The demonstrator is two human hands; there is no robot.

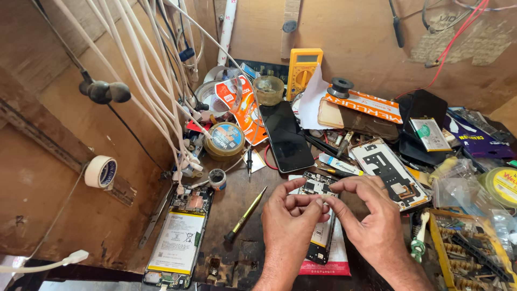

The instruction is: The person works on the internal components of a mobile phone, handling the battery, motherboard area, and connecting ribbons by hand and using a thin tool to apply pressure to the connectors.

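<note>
low at the near edge of the table (253,215), the left hand (291,223) and right hand (371,215) meet with fingers (315,203) pinched together on a tiny part too small to make out, just above an opened phone body (319,215) lying on a red-edged pad (334,258). left of them a yellow-handled screwdriver (245,214) lies aslant, and further left a second opened phone (180,237) shows its white battery. beyond the hands lie a dark phone screen (285,137), a white phone frame (390,172) and, against the back wall, a yellow multimeter (303,70), with white cables (151,64) hanging at the left.
</note>
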